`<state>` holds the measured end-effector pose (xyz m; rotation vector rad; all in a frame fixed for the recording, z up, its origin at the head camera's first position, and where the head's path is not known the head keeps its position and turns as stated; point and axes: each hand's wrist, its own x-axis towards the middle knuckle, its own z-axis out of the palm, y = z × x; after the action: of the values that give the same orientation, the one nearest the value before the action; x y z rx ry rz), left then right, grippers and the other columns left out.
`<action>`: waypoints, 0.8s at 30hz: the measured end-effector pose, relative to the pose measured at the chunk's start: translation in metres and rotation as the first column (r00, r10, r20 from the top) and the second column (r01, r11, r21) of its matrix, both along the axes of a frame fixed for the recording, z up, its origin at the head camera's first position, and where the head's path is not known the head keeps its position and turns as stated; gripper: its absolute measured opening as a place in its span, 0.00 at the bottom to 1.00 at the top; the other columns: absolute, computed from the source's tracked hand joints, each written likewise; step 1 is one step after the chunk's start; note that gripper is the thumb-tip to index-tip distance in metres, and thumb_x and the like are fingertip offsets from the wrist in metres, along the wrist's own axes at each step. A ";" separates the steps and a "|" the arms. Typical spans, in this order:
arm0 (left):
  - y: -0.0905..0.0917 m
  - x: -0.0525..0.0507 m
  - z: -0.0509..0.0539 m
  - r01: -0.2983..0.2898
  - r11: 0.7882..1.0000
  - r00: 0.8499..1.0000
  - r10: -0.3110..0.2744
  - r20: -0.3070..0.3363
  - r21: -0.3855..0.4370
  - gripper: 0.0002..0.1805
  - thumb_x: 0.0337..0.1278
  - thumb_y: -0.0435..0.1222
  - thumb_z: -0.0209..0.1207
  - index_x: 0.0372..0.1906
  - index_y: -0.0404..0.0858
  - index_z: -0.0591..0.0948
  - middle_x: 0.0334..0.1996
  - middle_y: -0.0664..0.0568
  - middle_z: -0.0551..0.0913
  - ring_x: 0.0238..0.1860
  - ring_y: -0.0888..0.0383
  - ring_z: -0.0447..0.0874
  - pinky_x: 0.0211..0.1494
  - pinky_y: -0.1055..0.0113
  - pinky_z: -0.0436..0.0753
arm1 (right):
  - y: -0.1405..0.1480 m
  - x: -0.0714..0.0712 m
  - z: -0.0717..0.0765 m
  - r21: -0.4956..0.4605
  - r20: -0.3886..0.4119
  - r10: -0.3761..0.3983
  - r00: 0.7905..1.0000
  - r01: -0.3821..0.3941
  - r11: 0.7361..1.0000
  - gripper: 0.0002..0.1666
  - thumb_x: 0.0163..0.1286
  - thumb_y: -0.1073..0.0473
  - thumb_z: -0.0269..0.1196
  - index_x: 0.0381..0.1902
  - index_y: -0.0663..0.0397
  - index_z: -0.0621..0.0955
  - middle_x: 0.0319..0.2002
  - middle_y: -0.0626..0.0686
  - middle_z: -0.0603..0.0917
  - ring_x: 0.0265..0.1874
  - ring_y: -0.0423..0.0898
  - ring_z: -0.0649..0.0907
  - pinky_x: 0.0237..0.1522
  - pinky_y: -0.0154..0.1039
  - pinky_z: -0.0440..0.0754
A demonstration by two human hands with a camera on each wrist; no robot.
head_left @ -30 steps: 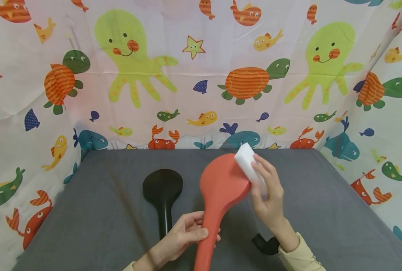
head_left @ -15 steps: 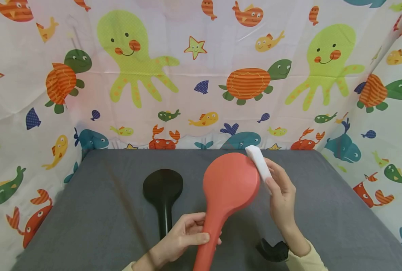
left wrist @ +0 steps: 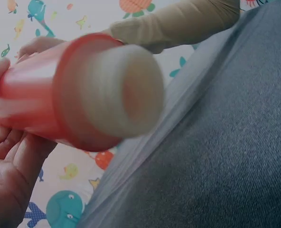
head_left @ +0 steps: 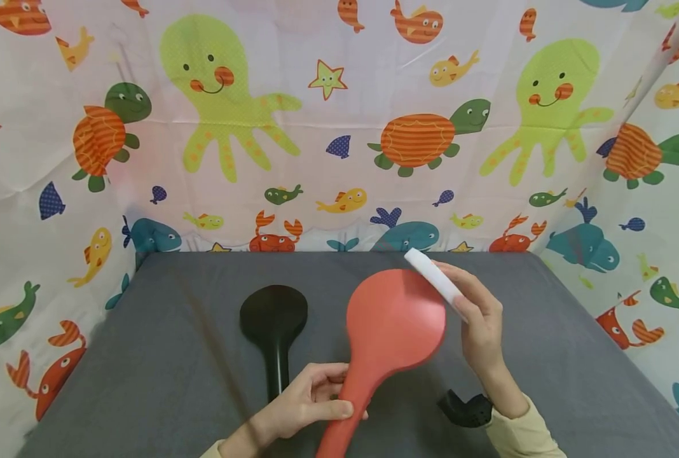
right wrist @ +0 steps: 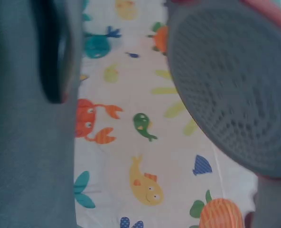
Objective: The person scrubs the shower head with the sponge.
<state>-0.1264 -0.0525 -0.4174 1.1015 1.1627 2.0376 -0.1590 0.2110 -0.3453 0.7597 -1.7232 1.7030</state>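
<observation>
In the head view, my left hand (head_left: 311,397) grips the handle of a red shower head (head_left: 395,318), its smooth back towards me and its head leaning right. Along its upper right rim, my right hand (head_left: 479,324) pinches a white sponge-like block (head_left: 433,275), seen edge-on. The left wrist view has the left hand (left wrist: 10,175) around the red handle (left wrist: 31,92), whose pale hollow end (left wrist: 98,90) faces the camera. A grey perforated face (right wrist: 226,80) fills the upper right of the right wrist view; the right hand is mostly out of frame there.
A black shower head (head_left: 274,315) lies on the grey cloth-covered table (head_left: 162,356), left of the red one. By the right sleeve is a black curved piece (head_left: 466,409). A curtain (head_left: 328,165) printed with sea animals stands behind and at both sides.
The red shower head has swung rightwards and a little down. My right hand has moved right, and the white block has turned edge-on and now slants along the upper right rim.
</observation>
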 end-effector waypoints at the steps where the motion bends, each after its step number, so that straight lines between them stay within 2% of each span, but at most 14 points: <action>1: 0.000 0.000 0.000 0.005 1.000 1.000 -0.005 -0.018 -0.013 0.23 0.63 0.25 0.49 0.61 0.21 0.64 0.51 0.26 0.72 0.44 0.47 0.82 0.49 0.49 0.78 | 0.002 -0.002 0.002 -0.001 0.060 0.008 0.998 -0.008 1.000 0.21 0.65 0.70 0.43 0.50 0.65 0.78 0.49 0.55 0.80 0.47 0.49 0.77 0.46 0.34 0.76; 4: -0.001 0.001 0.001 -0.009 0.998 0.999 0.006 -0.052 -0.056 0.23 0.61 0.25 0.51 0.61 0.22 0.66 0.50 0.22 0.71 0.42 0.38 0.81 0.45 0.47 0.79 | 0.010 -0.005 0.003 0.003 0.197 0.019 0.980 -0.020 1.000 0.21 0.68 0.65 0.43 0.50 0.59 0.79 0.46 0.50 0.81 0.43 0.45 0.76 0.42 0.33 0.76; 5: -0.001 0.001 0.001 -0.022 0.998 0.998 0.018 -0.064 -0.066 0.23 0.61 0.25 0.52 0.60 0.22 0.66 0.50 0.23 0.71 0.42 0.36 0.80 0.44 0.47 0.79 | 0.012 -0.005 0.003 0.009 0.218 0.023 0.976 -0.026 1.000 0.21 0.69 0.64 0.42 0.51 0.59 0.79 0.45 0.49 0.81 0.42 0.45 0.76 0.42 0.33 0.77; 8: -0.003 0.000 0.003 -0.085 0.993 0.993 0.079 -0.087 -0.077 0.23 0.61 0.26 0.53 0.61 0.23 0.67 0.51 0.28 0.74 0.43 0.39 0.81 0.44 0.49 0.79 | 0.015 -0.004 -0.001 -0.001 0.234 0.029 0.972 -0.030 1.000 0.20 0.69 0.65 0.43 0.51 0.60 0.78 0.46 0.50 0.81 0.42 0.45 0.77 0.40 0.32 0.77; 10: -0.003 -0.001 0.004 -0.151 0.985 0.985 0.143 -0.094 -0.087 0.24 0.60 0.26 0.54 0.61 0.25 0.67 0.53 0.31 0.74 0.45 0.45 0.82 0.45 0.51 0.79 | 0.015 -0.002 -0.005 -0.011 0.230 0.028 0.973 -0.026 1.000 0.20 0.68 0.67 0.44 0.52 0.60 0.78 0.46 0.49 0.81 0.42 0.44 0.78 0.38 0.31 0.78; 12: -0.005 -0.001 0.005 -0.222 0.970 0.972 0.214 -0.094 -0.096 0.24 0.60 0.26 0.55 0.62 0.27 0.68 0.54 0.32 0.74 0.45 0.48 0.82 0.47 0.52 0.79 | 0.012 0.001 -0.011 -0.012 0.218 0.037 0.975 -0.035 0.999 0.19 0.67 0.71 0.46 0.52 0.61 0.77 0.47 0.50 0.80 0.43 0.43 0.79 0.37 0.32 0.78; 14: -0.006 -0.002 0.005 -0.296 0.950 0.953 0.286 -0.105 -0.103 0.24 0.60 0.26 0.55 0.62 0.28 0.68 0.53 0.32 0.74 0.45 0.48 0.83 0.47 0.52 0.79 | 0.008 0.004 -0.017 0.016 0.207 0.044 0.977 -0.048 0.999 0.20 0.65 0.74 0.48 0.53 0.62 0.75 0.49 0.50 0.79 0.44 0.44 0.79 0.38 0.32 0.78; 18: -0.010 -0.005 0.005 -0.419 0.900 0.903 0.399 -0.158 -0.119 0.25 0.59 0.25 0.55 0.62 0.29 0.68 0.51 0.33 0.75 0.42 0.49 0.83 0.43 0.55 0.81 | -0.002 0.008 -0.028 0.086 0.194 0.049 0.980 -0.067 0.994 0.22 0.62 0.77 0.50 0.54 0.63 0.72 0.52 0.52 0.75 0.48 0.45 0.78 0.42 0.34 0.77; 21: -0.011 -0.007 0.005 -0.496 0.858 0.851 0.451 -0.269 -0.132 0.26 0.57 0.26 0.58 0.62 0.30 0.69 0.49 0.36 0.77 0.42 0.53 0.83 0.40 0.58 0.83 | -0.006 0.008 -0.029 0.068 0.212 0.030 0.977 -0.046 0.997 0.21 0.63 0.76 0.49 0.55 0.63 0.71 0.52 0.52 0.74 0.46 0.45 0.79 0.39 0.35 0.77; 22: -0.011 -0.007 0.005 -0.522 0.841 0.828 0.462 -0.317 -0.138 0.26 0.56 0.27 0.59 0.62 0.31 0.69 0.49 0.38 0.78 0.42 0.54 0.82 0.39 0.60 0.83 | -0.007 0.008 -0.027 0.049 0.221 0.015 0.975 -0.027 0.998 0.20 0.64 0.74 0.49 0.55 0.63 0.71 0.52 0.52 0.75 0.45 0.45 0.79 0.38 0.35 0.78; 23: -0.010 -0.007 0.004 -0.553 0.821 0.796 0.470 -0.382 -0.141 0.26 0.56 0.28 0.60 0.61 0.32 0.70 0.48 0.40 0.78 0.41 0.55 0.81 0.37 0.61 0.83 | -0.007 0.007 -0.025 0.041 0.222 -0.008 0.975 -0.001 0.999 0.20 0.65 0.73 0.49 0.55 0.64 0.71 0.51 0.52 0.75 0.45 0.45 0.79 0.37 0.35 0.78; 24: -0.010 -0.008 0.004 -0.587 0.797 0.754 0.474 -0.455 -0.141 0.26 0.55 0.28 0.61 0.61 0.33 0.71 0.48 0.42 0.78 0.40 0.56 0.80 0.37 0.64 0.83 | -0.007 0.006 -0.022 0.037 0.222 -0.035 0.974 0.027 0.999 0.19 0.66 0.72 0.48 0.55 0.64 0.71 0.51 0.51 0.75 0.45 0.45 0.79 0.37 0.34 0.78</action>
<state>-0.1340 -0.0626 -0.4135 1.1622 2.1216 1.9925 -0.1526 0.2043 -0.3671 0.5703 -1.9079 1.7983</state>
